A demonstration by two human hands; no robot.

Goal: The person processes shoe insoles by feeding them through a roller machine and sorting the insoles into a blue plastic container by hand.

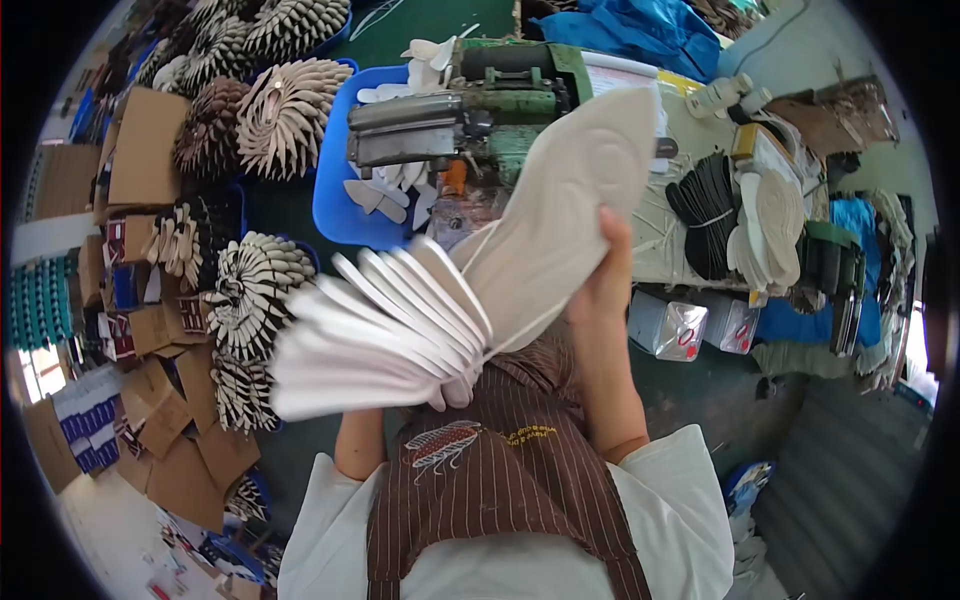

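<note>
A bundle of shoe insoles (560,225) is held up before my chest, with a thin white string around its middle. Its upper right half is a beige stack; at the lower left the white insoles (375,340) fan out, blurred at their ends. My right hand (603,270) grips the right edge of the stack, thumb on the beige face. Behind the fanned part my left hand is hidden; only the left forearm (360,440) shows below it. A green and grey machine with rollers (410,130) stands beyond the bundle.
A blue basin (335,205) of loose insole pieces stands beside the machine. Ring-shaped insole bundles (290,115) and cardboard boxes (150,150) crowd the left. On the right-hand table lie a tied black bundle (703,215), pale insoles (770,230) and white bottles (720,95).
</note>
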